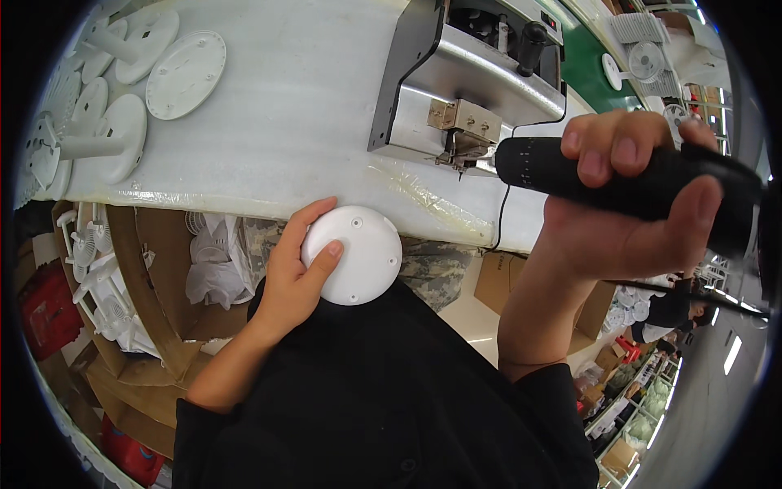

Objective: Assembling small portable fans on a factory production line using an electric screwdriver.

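My left hand [295, 281] grips a round white plastic disc [364, 259] by its left side, thumb across its face. Several small screw holes show near the disc's rim. Raised at the right, my right hand [623, 187] is wrapped round a black electric screwdriver [538, 163]. The screwdriver lies nearly level, and its tip end points left at the metal outlet [464, 151] of a screw feeder [481, 81]. Whether the tip touches the outlet, or carries a screw, I cannot tell.
White round bases with stems [106, 143] and a loose white disc [186, 75] lie on the table's left. Below the edge stand cardboard boxes [155, 285] of white fan parts. A black cable [503, 216] hangs beside the feeder. Shelves and another person [664, 314] are at the far right.
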`<state>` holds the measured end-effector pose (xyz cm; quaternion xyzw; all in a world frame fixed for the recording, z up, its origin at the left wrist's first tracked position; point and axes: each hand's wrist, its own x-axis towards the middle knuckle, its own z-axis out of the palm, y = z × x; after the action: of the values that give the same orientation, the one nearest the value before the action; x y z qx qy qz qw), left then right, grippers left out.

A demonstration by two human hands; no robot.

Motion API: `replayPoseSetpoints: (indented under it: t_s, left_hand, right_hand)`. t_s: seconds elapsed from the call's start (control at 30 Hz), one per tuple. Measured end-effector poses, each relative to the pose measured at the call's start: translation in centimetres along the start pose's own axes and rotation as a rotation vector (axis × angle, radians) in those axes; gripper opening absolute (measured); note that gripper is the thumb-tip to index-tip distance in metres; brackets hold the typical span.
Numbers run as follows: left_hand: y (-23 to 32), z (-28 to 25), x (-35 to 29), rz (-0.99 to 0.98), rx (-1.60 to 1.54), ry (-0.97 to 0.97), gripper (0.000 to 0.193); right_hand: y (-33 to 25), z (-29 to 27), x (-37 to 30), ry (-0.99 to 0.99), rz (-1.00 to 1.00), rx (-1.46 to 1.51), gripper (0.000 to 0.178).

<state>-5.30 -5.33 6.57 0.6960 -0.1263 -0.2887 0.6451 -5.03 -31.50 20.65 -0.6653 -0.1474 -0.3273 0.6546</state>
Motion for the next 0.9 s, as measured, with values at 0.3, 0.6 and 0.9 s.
replayPoseSetpoints:
  t_s: [0.3,0.6,0.9]
  left_hand:
    - [0.1,1.9,0.6,0.001,-0.059,-0.003,0.042]
    - [-0.4,2.2,0.7,0.038,-0.059,0.008,0.043]
    - [0.1,2.4,0.6,-0.009,-0.075,-0.010,0.042]
  right_hand:
    - [-2.1,2.8,-3.3,0.033,0.115,0.163,0.061]
    - [-0.9,4.5,-5.0,-0.030,0.158,0.152,0.058]
    - [-0.1,4.7,-4.6,-0.060,0.214,0.119,0.058]
